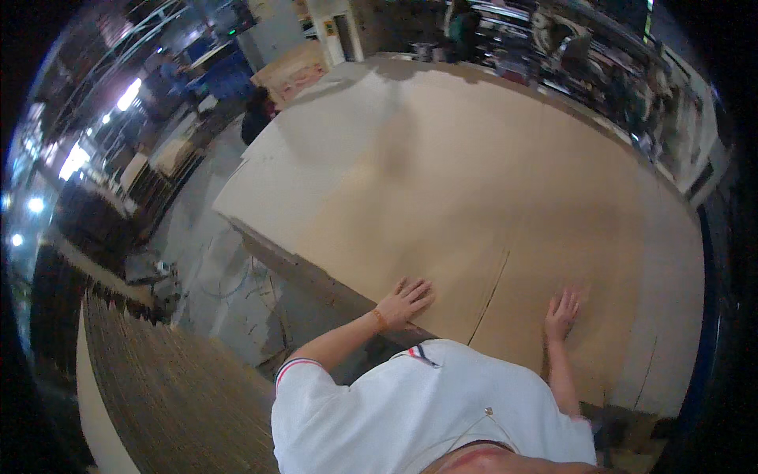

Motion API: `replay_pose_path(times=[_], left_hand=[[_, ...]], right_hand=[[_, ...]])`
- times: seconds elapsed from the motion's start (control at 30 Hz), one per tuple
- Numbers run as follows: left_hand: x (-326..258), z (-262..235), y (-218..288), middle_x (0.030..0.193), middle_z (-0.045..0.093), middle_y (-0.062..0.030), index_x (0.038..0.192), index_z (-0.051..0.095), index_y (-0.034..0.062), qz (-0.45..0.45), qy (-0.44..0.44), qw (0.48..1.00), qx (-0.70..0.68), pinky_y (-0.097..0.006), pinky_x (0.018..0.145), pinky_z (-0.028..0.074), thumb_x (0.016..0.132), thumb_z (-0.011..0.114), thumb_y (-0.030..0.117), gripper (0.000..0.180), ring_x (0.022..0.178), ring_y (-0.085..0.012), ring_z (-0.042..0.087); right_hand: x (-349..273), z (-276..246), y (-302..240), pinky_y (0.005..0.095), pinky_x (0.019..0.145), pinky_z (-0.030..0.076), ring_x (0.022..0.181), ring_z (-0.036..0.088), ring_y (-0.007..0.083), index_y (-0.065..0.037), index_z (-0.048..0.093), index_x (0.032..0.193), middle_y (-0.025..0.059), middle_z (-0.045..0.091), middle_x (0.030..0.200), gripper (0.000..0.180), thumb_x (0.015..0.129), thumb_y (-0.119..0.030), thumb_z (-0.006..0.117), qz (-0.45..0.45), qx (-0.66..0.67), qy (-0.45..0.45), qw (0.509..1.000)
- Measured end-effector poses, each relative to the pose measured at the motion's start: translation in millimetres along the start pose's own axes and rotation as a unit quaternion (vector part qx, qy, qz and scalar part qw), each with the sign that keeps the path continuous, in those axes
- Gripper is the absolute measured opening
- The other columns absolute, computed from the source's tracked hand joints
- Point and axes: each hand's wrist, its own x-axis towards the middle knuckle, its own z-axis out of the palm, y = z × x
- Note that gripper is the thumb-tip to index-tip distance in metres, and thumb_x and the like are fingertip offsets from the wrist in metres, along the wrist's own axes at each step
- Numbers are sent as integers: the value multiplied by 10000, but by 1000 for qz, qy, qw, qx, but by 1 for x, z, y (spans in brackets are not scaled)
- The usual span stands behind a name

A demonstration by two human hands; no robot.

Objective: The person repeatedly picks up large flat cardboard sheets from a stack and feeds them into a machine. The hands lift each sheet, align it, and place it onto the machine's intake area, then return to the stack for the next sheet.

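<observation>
A large tan cardboard sheet point(474, 197) lies flat in front of me, with a dark straight line or slit running away from my body between my hands. My left hand point(407, 300) rests palm down near the sheet's near left edge, fingers spread. Farther right, my right hand point(562, 314) lies on the board too, fingers stretched forward and slightly blurred. Neither hand grips anything. At the right, a paler band of board point(671, 316) carries a second, shorter line.
Stacked cardboard sheets point(174, 379) stand edge-up at my lower left. Machinery point(568, 47) lines the far right side. A person in dark clothing point(257, 117) is beyond the far left corner. Grey floor point(209, 237) shows to the left, with loose scraps on it.
</observation>
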Motion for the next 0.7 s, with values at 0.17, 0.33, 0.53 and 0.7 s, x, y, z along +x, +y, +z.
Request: replay_pose_path(times=[0.17,0.33,0.53,0.7], left_hand=[[-5,-6,-1,1549,213,-128,1452,325,172,29,33,998,-38,-570,1143,163,626,759,563,1012,1435,-317,185],[2,-3,-8,1500,316,-119,1424,382,187,79,53,995,-40,-567,1124,215,616,745,599,977,1396,-310,272],[5,-13,-11,1383,478,-77,1320,498,215,82,86,993,17,-542,1110,258,626,737,593,826,1297,-297,420],[4,-15,-13,1318,519,-38,1281,531,218,130,150,980,-7,-521,1060,340,710,730,481,659,1243,-255,465]], right_hand=[[-113,-39,-32,556,1105,233,1370,300,398,-61,489,1329,163,357,1483,572,846,-336,624,-155,117,-96,976],[-176,-23,16,596,1076,257,1349,347,372,-98,554,1250,124,391,1465,648,769,-519,661,-258,-115,-20,959],[-137,-103,-14,577,1040,313,1304,414,331,-114,577,1211,111,469,1390,640,802,-606,576,-188,11,-89,978],[-133,-108,-9,523,988,389,1238,501,305,-115,576,1204,106,558,1291,606,845,-600,521,-223,-6,-7,975]])
